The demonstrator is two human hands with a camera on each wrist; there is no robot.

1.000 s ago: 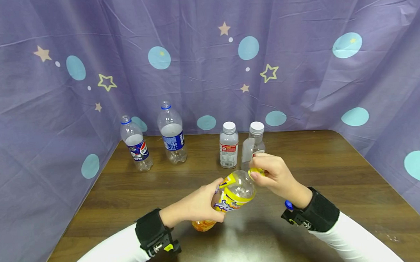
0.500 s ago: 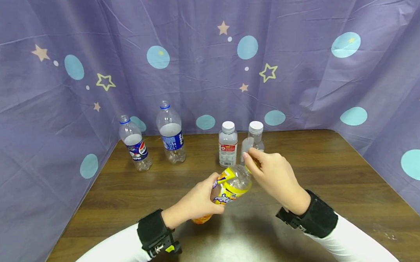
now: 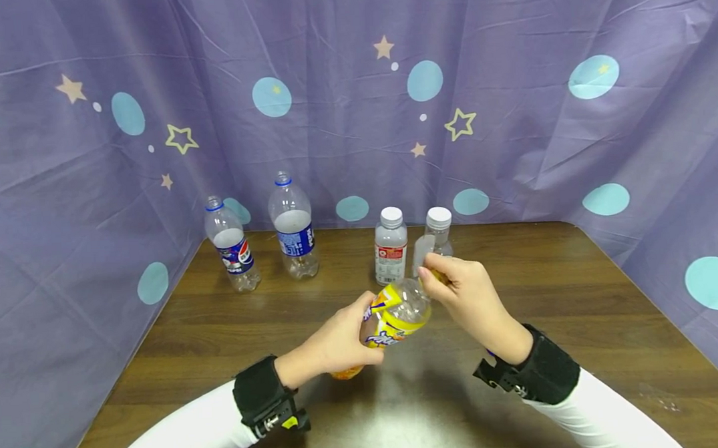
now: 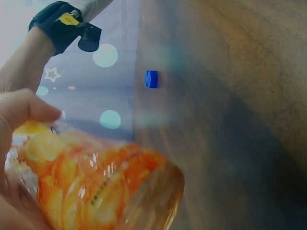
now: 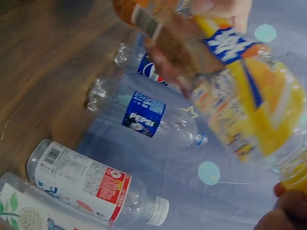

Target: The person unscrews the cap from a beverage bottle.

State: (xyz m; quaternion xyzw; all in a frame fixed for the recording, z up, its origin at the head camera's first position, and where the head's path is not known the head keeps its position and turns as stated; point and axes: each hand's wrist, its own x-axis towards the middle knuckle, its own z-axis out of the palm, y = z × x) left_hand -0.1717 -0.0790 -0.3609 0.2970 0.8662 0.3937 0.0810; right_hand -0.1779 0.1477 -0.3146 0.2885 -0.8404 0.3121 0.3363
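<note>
My left hand (image 3: 340,342) gripped the tilted orange bottle (image 3: 393,316) mid-table — my right hand (image 3: 467,296) pinched its yellow cap (image 3: 431,278) at the far end.

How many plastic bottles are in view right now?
5. Two Pepsi bottles stand back left, two white-capped bottles back centre, and the yellow-labelled bottle is held between both hands.

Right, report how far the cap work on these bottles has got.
Looks done: two Pepsi bottles stand capless. In hand: left hand grips the yellow-labelled bottle, tilted; right hand pinches its yellow cap. Left: two white-capped bottles, probably.
</note>
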